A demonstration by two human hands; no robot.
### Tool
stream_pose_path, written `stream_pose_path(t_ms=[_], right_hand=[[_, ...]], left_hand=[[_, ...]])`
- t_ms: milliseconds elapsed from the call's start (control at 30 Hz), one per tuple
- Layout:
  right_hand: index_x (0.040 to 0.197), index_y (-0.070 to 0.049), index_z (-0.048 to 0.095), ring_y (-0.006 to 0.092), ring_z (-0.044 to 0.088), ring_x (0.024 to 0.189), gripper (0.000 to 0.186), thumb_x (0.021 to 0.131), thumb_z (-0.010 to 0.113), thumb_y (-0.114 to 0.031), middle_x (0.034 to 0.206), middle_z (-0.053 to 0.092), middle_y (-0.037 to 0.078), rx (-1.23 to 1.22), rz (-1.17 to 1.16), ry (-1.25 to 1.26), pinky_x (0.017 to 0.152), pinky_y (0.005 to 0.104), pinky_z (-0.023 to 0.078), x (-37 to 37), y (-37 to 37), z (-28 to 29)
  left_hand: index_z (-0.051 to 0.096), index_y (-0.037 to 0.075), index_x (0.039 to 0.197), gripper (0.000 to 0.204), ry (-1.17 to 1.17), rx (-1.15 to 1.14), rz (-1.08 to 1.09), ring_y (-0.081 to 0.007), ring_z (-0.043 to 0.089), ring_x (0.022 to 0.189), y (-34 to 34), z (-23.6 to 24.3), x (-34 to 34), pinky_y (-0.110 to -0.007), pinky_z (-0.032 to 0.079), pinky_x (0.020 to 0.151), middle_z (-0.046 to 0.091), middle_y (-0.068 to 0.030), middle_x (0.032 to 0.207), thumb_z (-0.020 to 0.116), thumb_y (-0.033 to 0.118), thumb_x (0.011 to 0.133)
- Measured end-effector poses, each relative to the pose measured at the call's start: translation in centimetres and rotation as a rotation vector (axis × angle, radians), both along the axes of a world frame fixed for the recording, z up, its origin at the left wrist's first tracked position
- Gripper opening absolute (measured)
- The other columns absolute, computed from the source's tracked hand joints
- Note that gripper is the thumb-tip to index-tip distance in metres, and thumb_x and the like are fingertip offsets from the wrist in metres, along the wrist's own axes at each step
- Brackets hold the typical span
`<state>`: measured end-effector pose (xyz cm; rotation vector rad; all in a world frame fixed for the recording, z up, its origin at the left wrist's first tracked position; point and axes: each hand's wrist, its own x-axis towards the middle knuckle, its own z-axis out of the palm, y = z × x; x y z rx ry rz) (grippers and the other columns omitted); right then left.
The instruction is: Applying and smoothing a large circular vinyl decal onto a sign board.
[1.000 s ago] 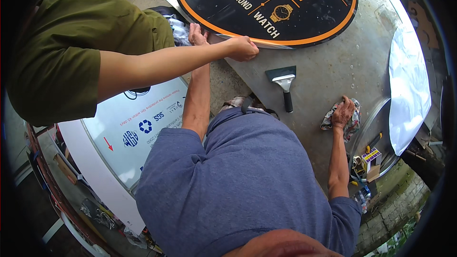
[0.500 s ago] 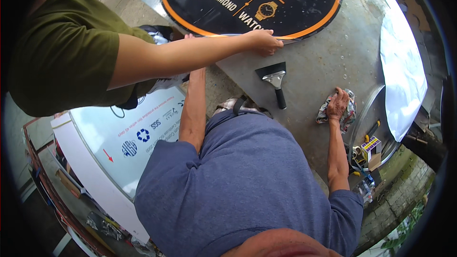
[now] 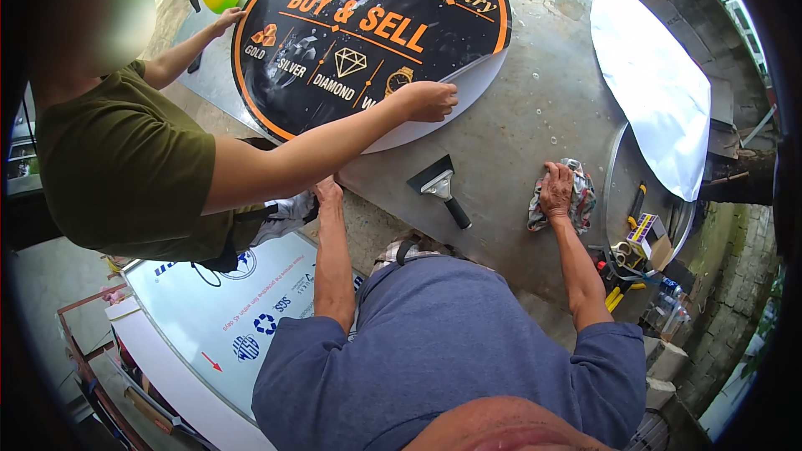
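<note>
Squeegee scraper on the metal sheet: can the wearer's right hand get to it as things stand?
Probably yes. The right hand rests on a crumpled rag, and the scraper lies just to its left on bare metal sheet with nothing between them. It would have to leave the rag first.

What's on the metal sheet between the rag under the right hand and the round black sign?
In the head view, a black-handled scraper lies on the metal sheet between the rag and the sign; around it the sheet looks bare.
</note>
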<state>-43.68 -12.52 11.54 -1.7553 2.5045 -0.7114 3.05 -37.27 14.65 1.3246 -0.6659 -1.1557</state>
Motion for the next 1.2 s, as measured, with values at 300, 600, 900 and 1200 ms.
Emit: stream_pose_path(t_ms=[300, 600, 900, 1200], right_hand=[[0.112, -0.007, 0.055, 0.0333, 0.049, 0.105, 0.029, 0.083, 0.054, -0.007, 0.107, 0.052, 0.014, -0.020, 0.013, -0.019, 0.096, 0.0444, 0.037, 0.0, -0.1, 0.5], [0.105, -0.007, 0.058, 0.0329, 0.052, 0.097, 0.018, 0.087, 0.055, -0.011, 0.099, 0.055, 0.014, -0.069, -0.004, -0.080, 0.089, 0.0437, 0.041, -0.3, -0.1, 0.4], [0.098, -0.003, 0.063, 0.0310, 0.060, 0.076, 0.024, 0.093, 0.058, -0.026, 0.088, 0.064, 0.015, -0.054, -0.155, -0.398, 0.070, 0.0415, 0.047, -2.9, -6.0, 1.4], [0.129, 0.004, 0.050, 0.0211, 0.063, 0.084, 0.076, 0.091, 0.049, -0.062, 0.106, 0.066, 0.016, 0.113, -0.243, -1.515, 0.070, 0.0336, 0.051, -10.3, -30.5, 4.2]], left_hand=[[0.057, 0.013, 0.122, 0.037, 0.026, 0.002, 0.052, -0.0194, 0.054, 0.112, -0.9, -2.7, 0.7, -0.043, 0.050, 0.082, 0.058, -0.0048, 0.121, 0.068, 0.014, 0.087], [0.054, 0.011, 0.134, 0.045, -0.079, 0.123, 0.052, -0.0215, 0.052, 0.120, -0.7, -2.3, 0.0, -0.045, 0.048, 0.089, 0.050, -0.0015, 0.138, 0.064, 0.011, 0.090], [0.061, 0.007, 0.120, 0.032, -0.001, 0.087, 0.170, -0.0209, 0.057, 0.111, -0.3, -3.6, 0.4, -0.042, 0.049, 0.084, 0.060, -0.0063, 0.124, 0.063, 0.018, 0.091], [0.064, 0.010, 0.112, 0.030, -0.074, 0.330, 0.150, -0.0137, 0.063, 0.077, 3.4, 0.2, -3.9, -0.030, 0.049, 0.056, 0.067, -0.0024, 0.094, 0.063, 0.032, 0.091]])
